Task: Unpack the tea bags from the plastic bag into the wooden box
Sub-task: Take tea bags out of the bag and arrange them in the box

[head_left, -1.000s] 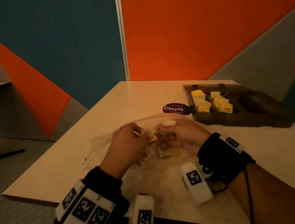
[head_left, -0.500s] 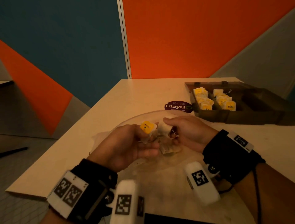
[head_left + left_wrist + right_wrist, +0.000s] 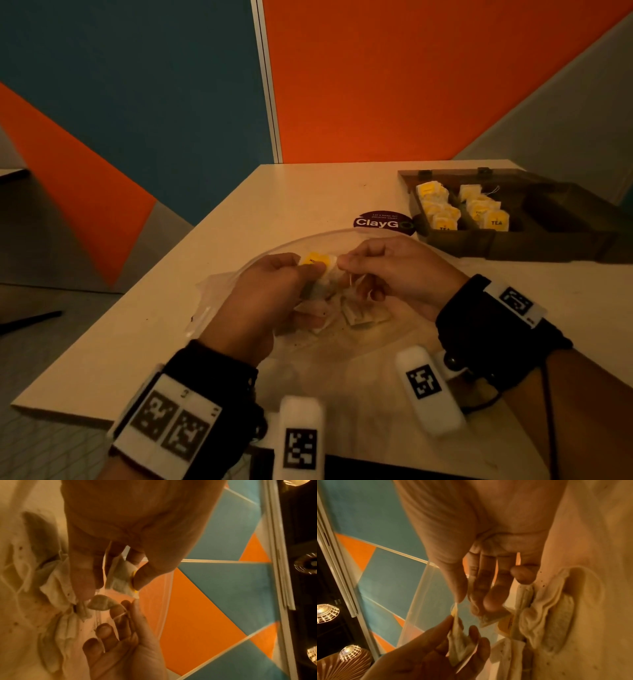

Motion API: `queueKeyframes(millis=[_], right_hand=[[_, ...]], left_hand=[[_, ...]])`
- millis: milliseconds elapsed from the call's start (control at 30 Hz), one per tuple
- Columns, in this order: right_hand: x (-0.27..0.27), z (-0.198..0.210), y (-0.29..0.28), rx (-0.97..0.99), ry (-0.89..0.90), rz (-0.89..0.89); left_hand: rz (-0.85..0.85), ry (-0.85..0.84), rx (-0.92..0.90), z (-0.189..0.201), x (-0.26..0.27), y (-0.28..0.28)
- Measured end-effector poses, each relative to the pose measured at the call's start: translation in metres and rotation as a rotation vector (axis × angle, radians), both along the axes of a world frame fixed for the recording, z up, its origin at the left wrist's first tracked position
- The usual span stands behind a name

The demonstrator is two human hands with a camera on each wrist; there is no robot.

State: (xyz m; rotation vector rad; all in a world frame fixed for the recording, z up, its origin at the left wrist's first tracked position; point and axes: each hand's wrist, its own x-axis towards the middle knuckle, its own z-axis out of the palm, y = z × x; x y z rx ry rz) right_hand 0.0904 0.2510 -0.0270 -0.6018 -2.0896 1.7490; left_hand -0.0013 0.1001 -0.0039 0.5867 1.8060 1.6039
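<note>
A clear plastic bag (image 3: pixel 383 346) lies flat on the table with a few loose tea bags (image 3: pixel 363 315) inside. Just above it, my left hand (image 3: pixel 308 270) pinches a tea bag with a yellow tag (image 3: pixel 317 262); the left wrist view shows that tea bag (image 3: pixel 120 577) between thumb and fingers. My right hand (image 3: pixel 346 267) meets it fingertip to fingertip. Its fingers curl on a second tea bag (image 3: pixel 489 616), whose string (image 3: pixel 120 615) runs across them. The open wooden box (image 3: pixel 548 246) stands at the far right, with several yellow-tagged tea bags (image 3: pixel 442 212) in its left compartments.
A dark round ClayGo sticker (image 3: pixel 383 222) lies on the table between the bag and the box. The table's left edge (image 3: pixel 154 308) drops to the floor. Orange and blue wall panels (image 3: pixel 376 85) stand right behind the table. The box's right compartments look dark.
Both hands rose out of the bag. My left hand brought up the yellow-tagged tea bag, then turned back over, and the right fingertips closed in on it.
</note>
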Motion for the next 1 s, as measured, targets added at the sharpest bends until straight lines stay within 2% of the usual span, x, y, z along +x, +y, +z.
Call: queueKeyframes(millis=[133, 367, 467, 533, 633, 733, 867, 1000], right_hand=[[0.003, 0.005, 0.001, -0.028, -0.043, 0.058], [0.006, 0.002, 0.001, 0.16, -0.085, 0.0], [0.007, 0.005, 0.001, 0.291, -0.069, 0.048], [0.008, 0.007, 0.0, 0.295, -0.044, 0.108], [0.009, 0.008, -0.004, 0.218, 0.037, 0.204], [0.01, 0.01, -0.005, 0.151, 0.093, 0.221], [0.009, 0.009, -0.002, 0.132, 0.076, 0.187], [0.007, 0.007, -0.002, 0.117, 0.113, 0.101]], left_hand=[[0.104, 0.086, -0.014, 0.001, 0.004, 0.001], [0.164, 0.35, -0.09, -0.007, -0.001, 0.004], [0.191, 0.424, -0.11, -0.008, -0.002, 0.005], [0.193, 0.461, -0.123, -0.007, -0.002, 0.005], [0.157, 0.48, -0.146, -0.005, -0.001, 0.005], [0.097, 0.497, -0.188, -0.003, 0.002, 0.004], [0.036, 0.514, -0.21, 0.002, 0.006, 0.003], [0.027, 0.42, -0.198, 0.002, 0.006, 0.003]])
